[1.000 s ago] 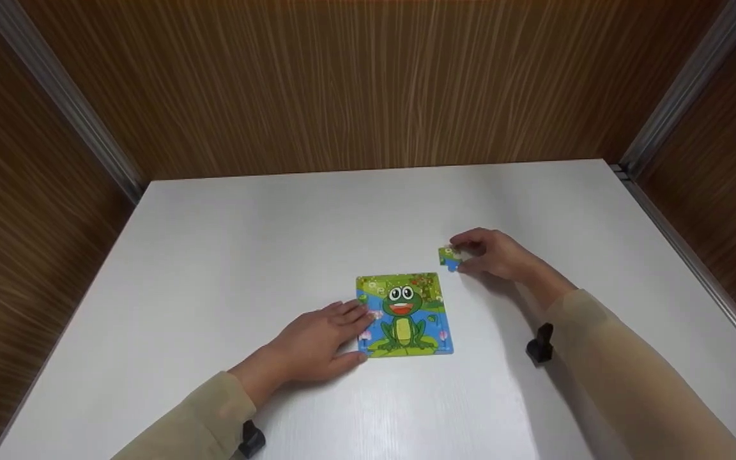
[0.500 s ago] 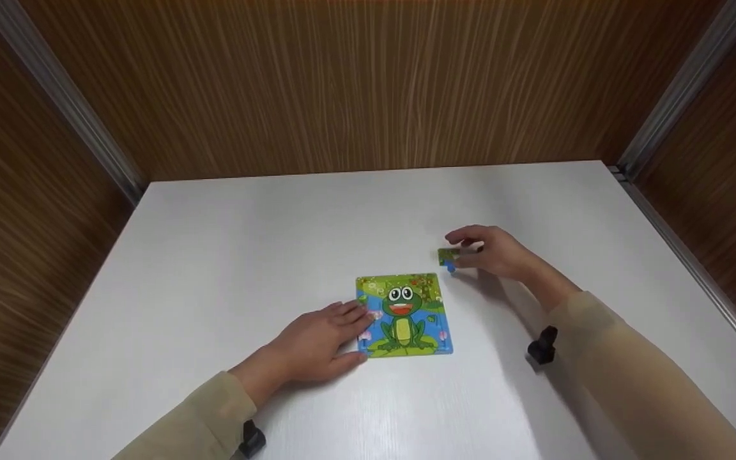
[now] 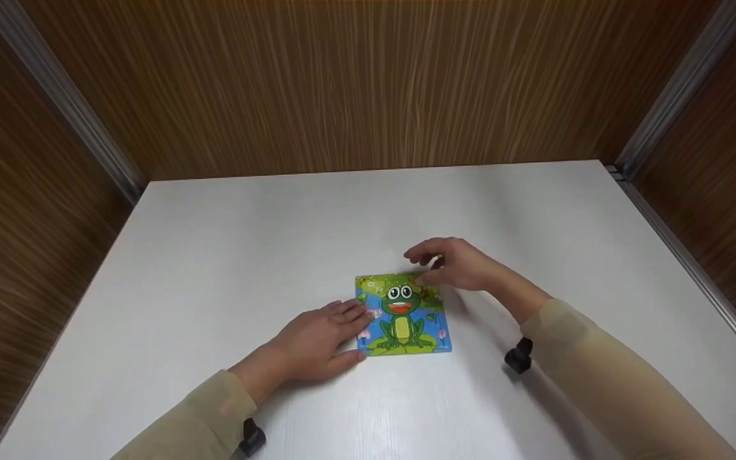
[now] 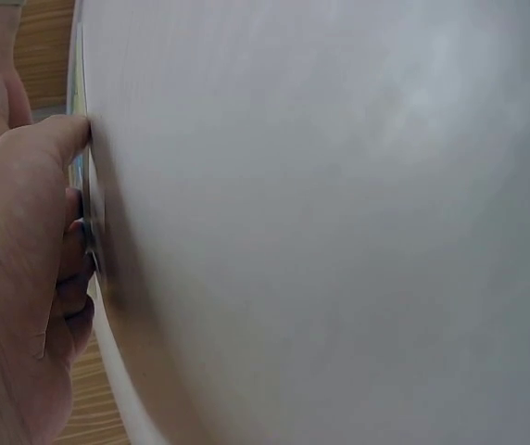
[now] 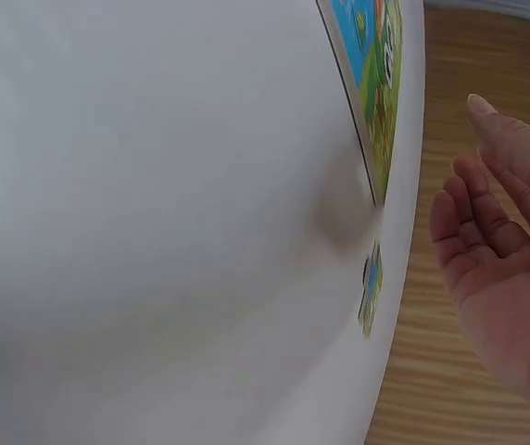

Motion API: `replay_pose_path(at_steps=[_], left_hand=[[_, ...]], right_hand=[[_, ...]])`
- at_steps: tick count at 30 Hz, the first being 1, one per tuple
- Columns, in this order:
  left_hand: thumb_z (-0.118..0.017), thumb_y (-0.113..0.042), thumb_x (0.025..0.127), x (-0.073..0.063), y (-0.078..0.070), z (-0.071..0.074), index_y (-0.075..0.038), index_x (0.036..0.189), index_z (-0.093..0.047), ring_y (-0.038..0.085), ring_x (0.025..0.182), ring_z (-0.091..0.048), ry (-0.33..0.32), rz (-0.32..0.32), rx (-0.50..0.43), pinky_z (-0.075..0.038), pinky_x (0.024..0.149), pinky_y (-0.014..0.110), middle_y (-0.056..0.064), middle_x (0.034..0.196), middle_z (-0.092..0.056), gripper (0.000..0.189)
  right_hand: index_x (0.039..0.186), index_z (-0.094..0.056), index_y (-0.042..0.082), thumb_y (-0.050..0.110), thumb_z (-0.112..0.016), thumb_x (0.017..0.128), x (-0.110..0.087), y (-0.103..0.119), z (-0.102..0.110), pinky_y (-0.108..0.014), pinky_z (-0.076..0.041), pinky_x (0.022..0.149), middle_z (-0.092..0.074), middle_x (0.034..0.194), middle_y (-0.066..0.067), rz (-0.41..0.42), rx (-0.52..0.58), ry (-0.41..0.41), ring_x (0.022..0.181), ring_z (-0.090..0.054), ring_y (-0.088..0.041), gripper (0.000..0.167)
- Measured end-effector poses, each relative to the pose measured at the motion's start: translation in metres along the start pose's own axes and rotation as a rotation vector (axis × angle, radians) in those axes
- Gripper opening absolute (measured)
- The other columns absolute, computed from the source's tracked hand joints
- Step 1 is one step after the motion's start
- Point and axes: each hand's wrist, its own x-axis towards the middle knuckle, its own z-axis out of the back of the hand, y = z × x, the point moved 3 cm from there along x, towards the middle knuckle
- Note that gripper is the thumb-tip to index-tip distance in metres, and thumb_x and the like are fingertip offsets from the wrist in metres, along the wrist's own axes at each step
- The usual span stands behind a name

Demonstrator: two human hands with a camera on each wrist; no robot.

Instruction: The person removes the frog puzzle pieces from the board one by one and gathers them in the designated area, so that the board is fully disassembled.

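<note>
A square frog jigsaw puzzle (image 3: 402,329) lies flat on the table. My left hand (image 3: 317,345) rests at its left side, fingertips over the edge and thumb at the lower left corner. Over the puzzle's upper right corner hovers my right hand (image 3: 460,263), its fingers loosely bent. Nothing shows between the fingers of the right hand (image 5: 506,222) in the right wrist view. That view also shows a loose green and blue puzzle piece (image 5: 371,289) on the table beyond the puzzle's corner; in the head view the hand hides it.
The white table (image 3: 246,255) is bounded at the back by a brown wood-grain panel (image 3: 368,89). Similar panels with metal edge strips stand at both sides. A black wrist mount (image 3: 519,356) hangs below the right sleeve and another wrist mount (image 3: 252,438) below the left.
My right hand has left the loose piece and moved left and slightly nearer, to over the puzzle's upper right corner. My left hand stays in place.
</note>
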Motion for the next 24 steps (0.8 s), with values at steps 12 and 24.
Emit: replay_pose_path(at_steps=[12,24], left_hand=[[-0.041,-0.055,0.11,0.0,0.001,-0.001,-0.015,0.167,-0.035,0.021,0.159,-0.028,0.019,0.017,-0.009,-0.025,0.128,0.042,0.003,0.17,-0.035,0.07],[-0.042,-0.055,0.11,0.0,0.001,0.002,-0.013,0.166,-0.037,0.023,0.158,-0.03,0.0,-0.002,-0.004,-0.026,0.127,0.042,0.005,0.168,-0.039,0.07]], right_hand=[[0.134,-0.073,0.009,0.01,-0.085,0.091,0.011,0.005,-0.034,-0.042,-0.056,0.1,-0.072,0.12,-0.003,0.04,-0.02,0.081,0.105,-0.064,-0.023,0.044],[0.14,-0.07,0.012,0.015,-0.087,0.09,0.014,0.001,-0.04,-0.035,-0.049,0.096,-0.065,0.128,-0.003,0.028,-0.005,0.152,0.108,-0.057,-0.02,0.053]])
